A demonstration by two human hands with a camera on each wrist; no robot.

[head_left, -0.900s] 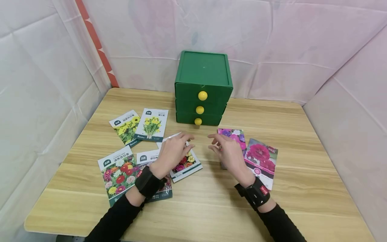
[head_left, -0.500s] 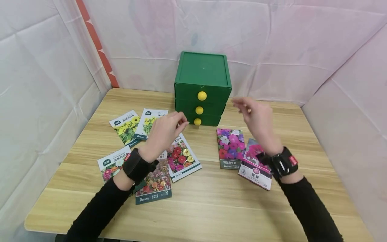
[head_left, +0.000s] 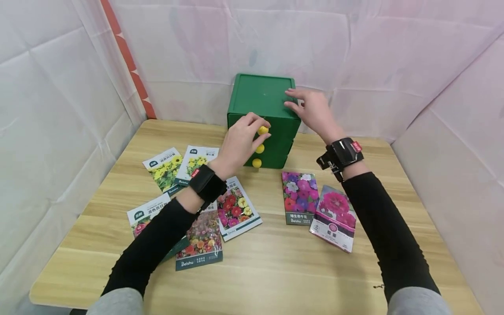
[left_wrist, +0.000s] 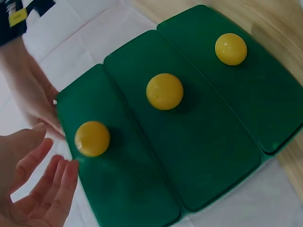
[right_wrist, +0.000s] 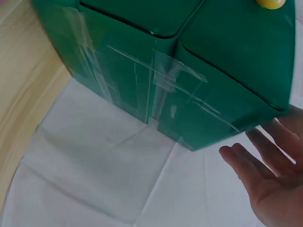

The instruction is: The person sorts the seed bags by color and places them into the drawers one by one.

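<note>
Green drawer box point(head_left: 263, 100) stands at the tabletop's far edge; right hand point(head_left: 311, 109) rests flat on top, left hand point(head_left: 241, 142), fingers apart, nears the top yellow knob point(head_left: 262, 130).

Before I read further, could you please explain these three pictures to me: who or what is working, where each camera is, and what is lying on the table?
There is no machine: a person in black sleeves works with two bare hands. One camera sits on the head and looks down at the table; one small camera is strapped to each wrist.

The head view shows a small green chest of drawers with three yellow knobs. The left hand reaches to the top knob; in the left wrist view its fingers are near the knob but not closed round it. The right hand rests on the top of the chest, fingers straight. The right wrist view shows the chest's side.

Seed packets with flower pictures lie flat on the table. Neither hand holds anything.
</note>
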